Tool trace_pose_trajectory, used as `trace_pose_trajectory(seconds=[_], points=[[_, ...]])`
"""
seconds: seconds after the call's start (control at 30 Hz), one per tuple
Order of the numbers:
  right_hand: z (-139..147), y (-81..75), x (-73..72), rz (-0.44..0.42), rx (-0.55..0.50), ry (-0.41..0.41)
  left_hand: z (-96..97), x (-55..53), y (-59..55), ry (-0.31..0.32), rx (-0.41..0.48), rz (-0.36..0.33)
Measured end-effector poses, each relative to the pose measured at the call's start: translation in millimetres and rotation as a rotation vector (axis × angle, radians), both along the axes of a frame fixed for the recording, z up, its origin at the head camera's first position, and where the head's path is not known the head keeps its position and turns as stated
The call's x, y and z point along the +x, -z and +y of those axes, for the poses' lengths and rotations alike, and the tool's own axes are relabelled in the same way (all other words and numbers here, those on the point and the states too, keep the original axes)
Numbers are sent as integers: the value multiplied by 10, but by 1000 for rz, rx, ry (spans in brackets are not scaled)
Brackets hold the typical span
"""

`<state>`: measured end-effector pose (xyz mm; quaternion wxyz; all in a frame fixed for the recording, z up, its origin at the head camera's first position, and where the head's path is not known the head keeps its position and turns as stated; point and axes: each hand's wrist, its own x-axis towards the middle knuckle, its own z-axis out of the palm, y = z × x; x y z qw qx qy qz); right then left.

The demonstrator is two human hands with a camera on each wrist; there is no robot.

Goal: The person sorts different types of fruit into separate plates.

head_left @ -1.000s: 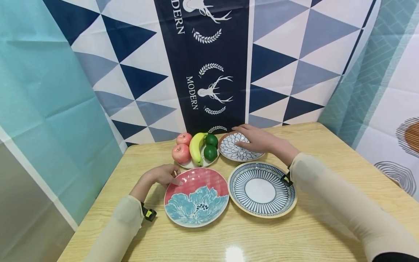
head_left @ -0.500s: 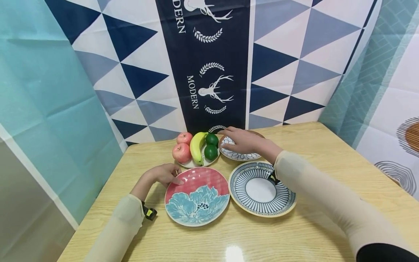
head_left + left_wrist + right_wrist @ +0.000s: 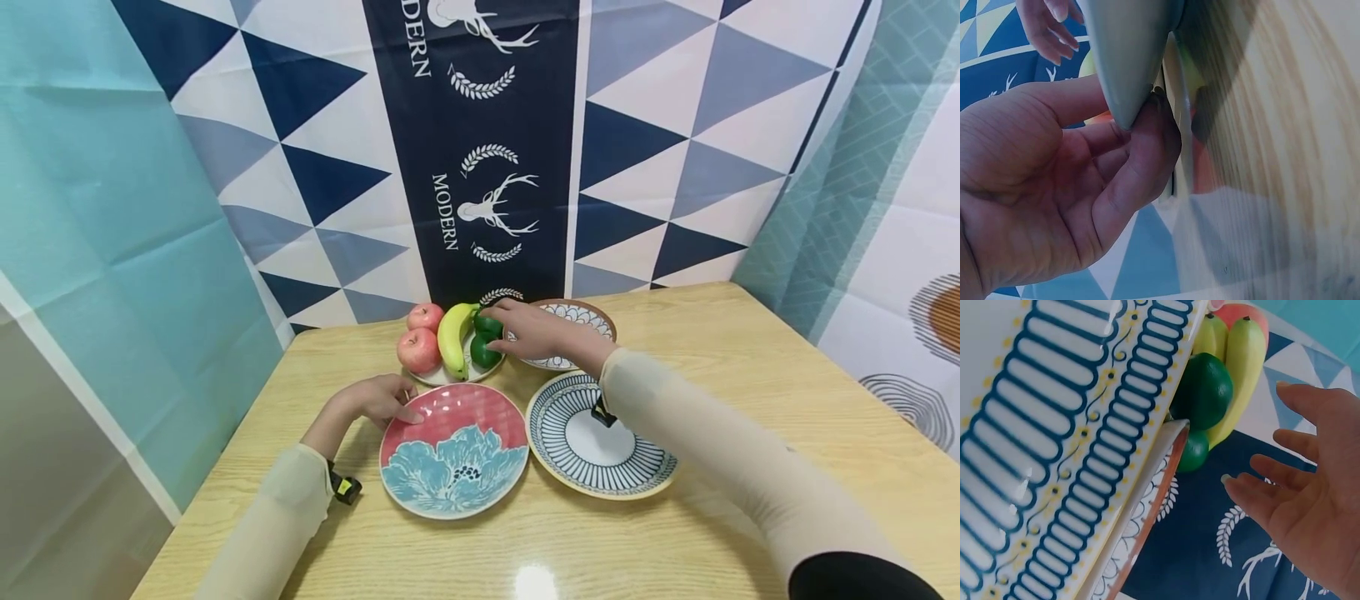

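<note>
My left hand (image 3: 378, 398) grips the upper left rim of a pink plate (image 3: 453, 479) with a blue flower. In the left wrist view, thumb and curled fingers of the left hand (image 3: 1054, 181) close around the plate edge (image 3: 1129, 50). My right hand (image 3: 536, 329) reaches over the brown-rimmed petal-pattern plate (image 3: 585, 315), its fingertips at two dark green fruits (image 3: 483, 352). The right wrist view shows the right hand (image 3: 1310, 487) with spread fingers, holding nothing, apart from the larger green fruit (image 3: 1202, 390). Beside these lie a banana (image 3: 453, 342) and two apples (image 3: 418, 350).
The fruits sit on a small pale plate (image 3: 435, 377) at the table's back. A blue-striped plate (image 3: 600, 479) lies under the right forearm, right of the pink plate. A patterned cloth (image 3: 495, 167) hangs behind the wooden table (image 3: 420, 558).
My right hand has moved left, from over the petal-pattern plate to the green fruits. The left hand stays on the pink plate's rim.
</note>
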<state>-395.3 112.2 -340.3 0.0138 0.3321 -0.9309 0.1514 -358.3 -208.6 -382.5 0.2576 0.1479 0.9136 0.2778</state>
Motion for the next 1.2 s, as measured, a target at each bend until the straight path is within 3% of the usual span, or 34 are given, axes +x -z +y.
trace_pose_trajectory(seconds=[0.5,0.8,1.2], points=[[-251,69,-78,-15,98,-13,15,21,-33,2,0,11],[-295,106,-146,-51,129,-7,20,51,-42,-4,12,-1],[-334,166,-226,-31,165,-41,34,49,-28,-19,17,-12]])
